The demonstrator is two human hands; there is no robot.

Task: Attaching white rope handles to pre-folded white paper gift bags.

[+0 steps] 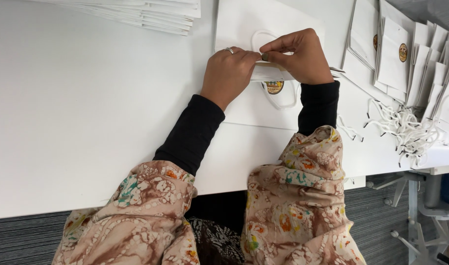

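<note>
Both hands pinch the top fold of a flat white paper bag (254, 105) near the surface's far edge, left hand (228, 73) pinning it down so the right hand (299, 56) can work the cord handle (259, 37).

Two hands meet close together, fingers pinching, arms reaching forward from the body.

The left hand (228, 72) is seen from the back, knuckles up, with a ring on one finger; its fingers are curled forward and the tips are hidden under the hand. The right hand (299, 55) stands just beside it, wrist bent, and its thumb and first finger are pressed together in a pinch near the left fingertips. The two hands touch or almost touch at the fingers. Both forearms wear tight black sleeves to the wrist, and wide patterned sleeves in beige, brown and orange cover the upper arms. The forearms run nearly parallel, the left one more slanted.
</note>
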